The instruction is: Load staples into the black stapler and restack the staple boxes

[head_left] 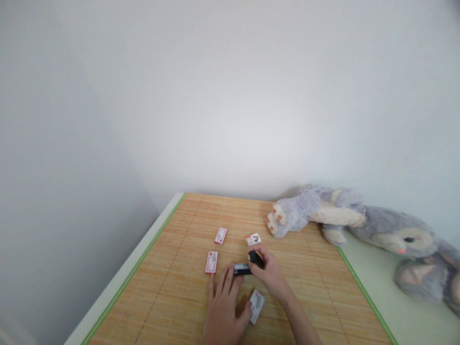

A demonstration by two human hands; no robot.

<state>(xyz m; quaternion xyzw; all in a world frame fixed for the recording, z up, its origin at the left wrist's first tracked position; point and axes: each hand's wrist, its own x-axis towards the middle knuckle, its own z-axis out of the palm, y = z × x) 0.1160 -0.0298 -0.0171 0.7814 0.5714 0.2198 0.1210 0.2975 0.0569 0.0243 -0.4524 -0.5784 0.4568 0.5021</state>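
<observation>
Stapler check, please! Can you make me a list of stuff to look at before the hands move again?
1. Black stapler on the bamboo mat: ok.
2. Right hand holding the stapler's black top: ok.
3. Left hand clear of the stapler: cannot tell; fingertips are right by its end.
4. Staples inside: cannot tell, too small to see.
5. White box away from the left thumb: not ok, they're right together.
6. Plush toy away from both hands: ok.

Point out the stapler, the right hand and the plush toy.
Stapler [241,269], head view: on its base.
Right hand [270,272], head view: on the back of the hand.
Plush toy [336,213], head view: on its cream belly.
</observation>
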